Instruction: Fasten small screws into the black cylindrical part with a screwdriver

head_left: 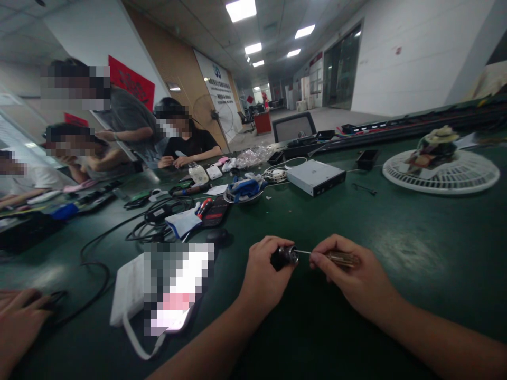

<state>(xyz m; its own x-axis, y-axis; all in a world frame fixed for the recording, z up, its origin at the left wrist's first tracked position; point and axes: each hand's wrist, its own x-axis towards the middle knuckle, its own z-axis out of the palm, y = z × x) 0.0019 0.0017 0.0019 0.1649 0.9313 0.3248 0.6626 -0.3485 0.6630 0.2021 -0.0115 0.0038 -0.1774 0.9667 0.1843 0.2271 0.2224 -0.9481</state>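
Head view showed a small metal cylinder (291, 255) held over the desk (420, 227), on the near side of the disc drive (316, 177). Its long axis ran roughly level, left to right, with the ringed end facing right and turned a little toward the wearer. The left hand's (263, 277) grip was closed around it, thumb below and fingers over the top. The right hand's (360, 282) grip was wrapped on a screwdriver (344, 258), handle to the right, its thin shaft pointing left, nearly level, at that ringed end; how far the tip reached inside could not be told.

Left of the disc drive and nearer the wearer lay a lit phone (180, 293), its screen blurred out. A white round grille (396, 182) lay right of the drive. Far beyond the drive, to its left, a white wall sign (217, 87) bore a blue logo and dark lettering, and a red poster (132, 82) carried dark characters, both unreadable.
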